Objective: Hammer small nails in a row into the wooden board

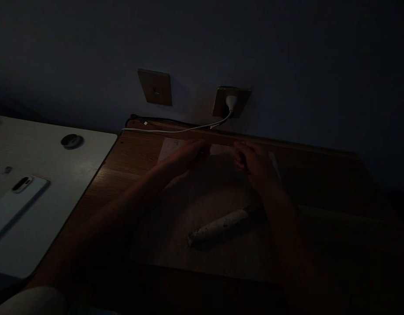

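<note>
L hand (197,154) & R hand (250,159) at far end of sheet (205,194), dim light
Both curled, apart, can't tell if gripping; sheet on wood table (123,164), pale stick (219,224) lying on it nr R forearm (280,205); phone (16,208) on white table (67,183) to L

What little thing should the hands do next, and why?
Maybe reach the right hand toward the pale stick-like thing: it lies on the sheet, its darker end near the right forearm, and neither that hand nor the left hand touches it.
</note>
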`<control>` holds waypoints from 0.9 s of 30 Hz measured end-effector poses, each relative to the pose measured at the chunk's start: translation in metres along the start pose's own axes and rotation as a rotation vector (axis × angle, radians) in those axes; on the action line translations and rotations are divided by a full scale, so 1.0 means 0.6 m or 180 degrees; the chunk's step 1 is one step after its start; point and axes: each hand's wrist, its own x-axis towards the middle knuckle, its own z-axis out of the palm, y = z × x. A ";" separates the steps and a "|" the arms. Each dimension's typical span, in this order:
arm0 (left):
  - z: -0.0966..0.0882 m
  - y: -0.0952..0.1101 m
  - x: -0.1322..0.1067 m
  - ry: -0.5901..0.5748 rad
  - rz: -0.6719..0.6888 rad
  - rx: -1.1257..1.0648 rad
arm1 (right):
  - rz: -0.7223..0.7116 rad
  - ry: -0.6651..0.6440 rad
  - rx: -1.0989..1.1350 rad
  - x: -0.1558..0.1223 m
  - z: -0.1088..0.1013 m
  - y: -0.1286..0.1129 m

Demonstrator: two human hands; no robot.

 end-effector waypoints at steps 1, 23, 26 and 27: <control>0.001 -0.002 -0.001 0.0019 0.0041 0.0198 | -0.0051 0.0064 -0.0347 0.001 0.003 0.005; 0.003 -0.021 -0.014 0.0135 0.1312 0.3415 | -0.0861 0.0107 -0.3307 -0.009 0.017 0.028; 0.004 -0.023 -0.013 0.0316 0.1289 0.3390 | -0.0952 0.0237 -0.3134 -0.008 0.018 0.025; 0.005 -0.023 -0.012 0.0420 0.1323 0.3273 | -0.0940 0.0280 -0.3029 -0.007 0.018 0.024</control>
